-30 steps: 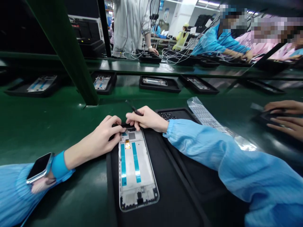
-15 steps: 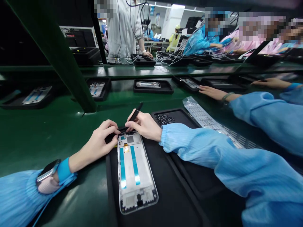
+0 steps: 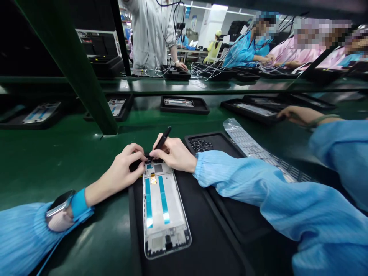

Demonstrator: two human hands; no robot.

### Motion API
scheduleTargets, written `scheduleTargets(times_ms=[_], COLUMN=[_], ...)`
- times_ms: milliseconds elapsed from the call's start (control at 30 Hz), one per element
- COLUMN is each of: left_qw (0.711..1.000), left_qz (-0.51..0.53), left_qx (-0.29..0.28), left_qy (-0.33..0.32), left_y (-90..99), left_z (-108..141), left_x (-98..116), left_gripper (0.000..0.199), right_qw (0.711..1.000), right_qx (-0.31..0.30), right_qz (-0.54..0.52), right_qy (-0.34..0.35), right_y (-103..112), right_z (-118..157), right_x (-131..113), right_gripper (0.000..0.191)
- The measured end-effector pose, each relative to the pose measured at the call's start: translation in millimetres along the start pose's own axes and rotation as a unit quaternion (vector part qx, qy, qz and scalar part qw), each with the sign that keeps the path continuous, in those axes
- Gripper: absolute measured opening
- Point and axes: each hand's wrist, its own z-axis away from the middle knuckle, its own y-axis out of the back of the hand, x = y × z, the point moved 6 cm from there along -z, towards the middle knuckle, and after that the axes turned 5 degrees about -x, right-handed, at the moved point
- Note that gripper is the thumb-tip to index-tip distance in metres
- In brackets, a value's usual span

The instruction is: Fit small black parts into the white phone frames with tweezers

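Observation:
A silver phone frame with two blue strips lies lengthwise on a black tray before me. My left hand has thumb and fingers closed at the frame's top left corner; whatever small part may be between the fingertips is hidden. Pinched in my right hand is a slim black tool that looks like tweezers, slanting down to the frame's top edge. Its tip works close by my left fingertips. Right of the frame, small black parts are heaped in a second black tray.
A clear plastic strip of parts lies beyond my right forearm. Trays with phone frames line the back, among them a middle one. A co-worker's hand touches a tray at right. A green post slants down on the left.
The co-worker's hand at right has moved rightward, and a tray with a frame now sits further right beside it. My hands have barely shifted; the black tool stands slightly lower and further left.

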Motion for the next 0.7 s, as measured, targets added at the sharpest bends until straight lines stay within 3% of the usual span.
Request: scheduleTargets(times_ms=[200, 467, 700], left_qw=[1.0, 1.0, 1.0], left_qz=[0.009, 0.006, 0.003], left_qx=[0.002, -0.01, -0.009], left_qy=[-0.004, 0.009, 0.009], left_y=[0.6, 0.2, -0.6], left_z=[-0.4, 0.1, -1.5], left_x=[1.3, -0.9, -4.7], left_gripper=[0.012, 0.015, 0.015], right_qw=[0.993, 0.999, 0.998], right_qx=[-0.011, 0.038, 0.027], right_qz=[0.064, -0.002, 0.05], right_qy=[0.094, -0.03, -0.004], right_y=[-3.5, 5.9, 4.5], right_z=[0.0, 3.5, -1.1], right_x=[-17.0, -4.1, -2.2], right_gripper=[0.011, 0.014, 0.014])
